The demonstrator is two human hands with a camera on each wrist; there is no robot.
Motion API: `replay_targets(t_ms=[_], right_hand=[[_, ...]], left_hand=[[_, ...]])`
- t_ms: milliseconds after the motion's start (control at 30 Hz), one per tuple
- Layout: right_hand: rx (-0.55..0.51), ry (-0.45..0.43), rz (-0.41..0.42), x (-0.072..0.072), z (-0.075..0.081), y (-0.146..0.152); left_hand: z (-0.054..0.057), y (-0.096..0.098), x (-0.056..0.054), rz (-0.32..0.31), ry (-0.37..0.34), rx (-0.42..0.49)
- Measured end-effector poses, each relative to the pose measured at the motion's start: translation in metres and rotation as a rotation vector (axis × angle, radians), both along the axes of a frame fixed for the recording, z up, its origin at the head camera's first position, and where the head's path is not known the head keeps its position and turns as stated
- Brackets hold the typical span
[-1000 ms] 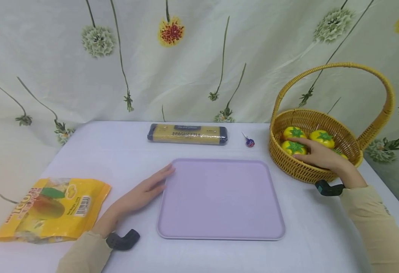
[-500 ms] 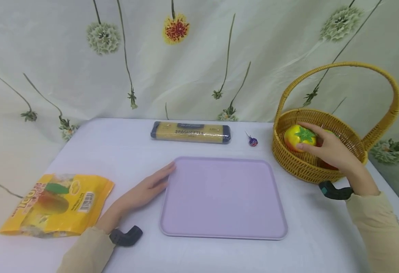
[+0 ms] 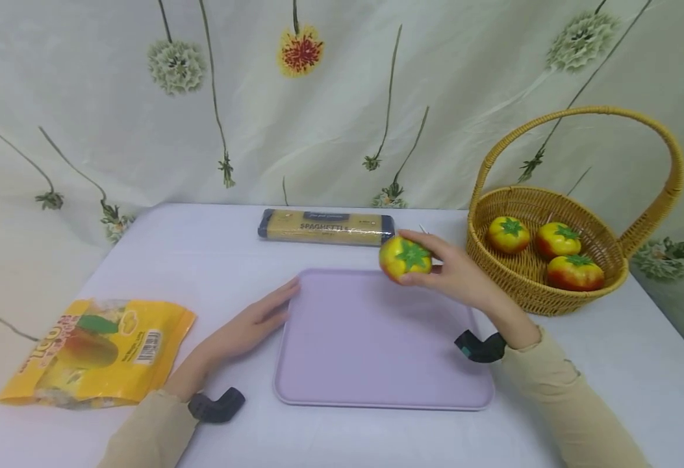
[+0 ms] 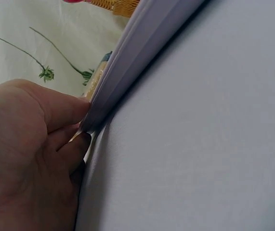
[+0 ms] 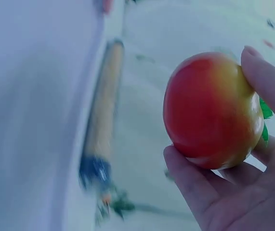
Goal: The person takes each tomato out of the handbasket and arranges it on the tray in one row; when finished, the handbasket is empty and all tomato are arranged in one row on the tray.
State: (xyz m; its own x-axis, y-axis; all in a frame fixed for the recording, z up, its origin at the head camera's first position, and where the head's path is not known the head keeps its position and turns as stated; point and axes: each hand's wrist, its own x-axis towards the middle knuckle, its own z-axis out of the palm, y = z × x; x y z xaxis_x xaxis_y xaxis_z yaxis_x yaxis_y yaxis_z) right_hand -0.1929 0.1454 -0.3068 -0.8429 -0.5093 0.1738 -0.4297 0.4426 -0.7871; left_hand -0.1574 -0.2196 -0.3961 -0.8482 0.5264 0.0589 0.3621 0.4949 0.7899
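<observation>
My right hand holds a yellow-and-red tomato with a green leafy top, over the back edge of a lilac tray. In the right wrist view, thumb and fingers grip the tomato from either side, its red underside facing the camera. My left hand rests on the cloth with fingertips at the tray's left rim; the left wrist view shows them against the tray's outer wall. Several similar tomatoes lie in a wicker basket at the right.
A spaghetti pack lies behind the tray. Next to it, a lollipop's white stick shows behind my right hand, its head hidden. A yellow mango-print bag lies at the left. The basket's tall handle arches over it.
My right hand has lifted one tomato out of the basket and carried it left to above the tray's back edge. My left hand has stayed at the tray's rim.
</observation>
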Motion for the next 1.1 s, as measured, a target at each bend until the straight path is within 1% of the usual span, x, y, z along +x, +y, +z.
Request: replay_targets(t_ms=[100,233,333,433,567,800,933,1100], right_hand=[[-0.010,0.013,0.107,0.009,-0.012,-0.029],[-0.001,0.027,0.226,0.026,-0.026,-0.059],[0.014,0.034,0.310,0.038,-0.035,-0.076],[0.023,0.041,0.380,0.046,-0.043,-0.087],[0.023,0.043,0.430,0.050,-0.047,-0.096],[0.077,-0.020,0.531,0.054,-0.048,-0.112],[0.112,-0.039,0.540,0.058,-0.048,-0.119],[0.114,-0.075,0.503,0.065,-0.051,-0.123]], left_hand=[[0.000,0.000,0.000,0.003,0.009,0.000],[0.002,0.001,0.000,0.004,0.011,0.006],[0.004,0.001,0.000,0.001,0.013,0.009],[0.004,0.001,0.000,-0.002,0.017,0.005],[0.003,0.001,0.000,0.000,0.015,0.001],[0.002,0.000,0.001,-0.010,0.012,0.002],[0.001,0.000,0.000,-0.015,0.029,0.002],[0.002,0.000,0.000,-0.015,0.036,-0.010]])
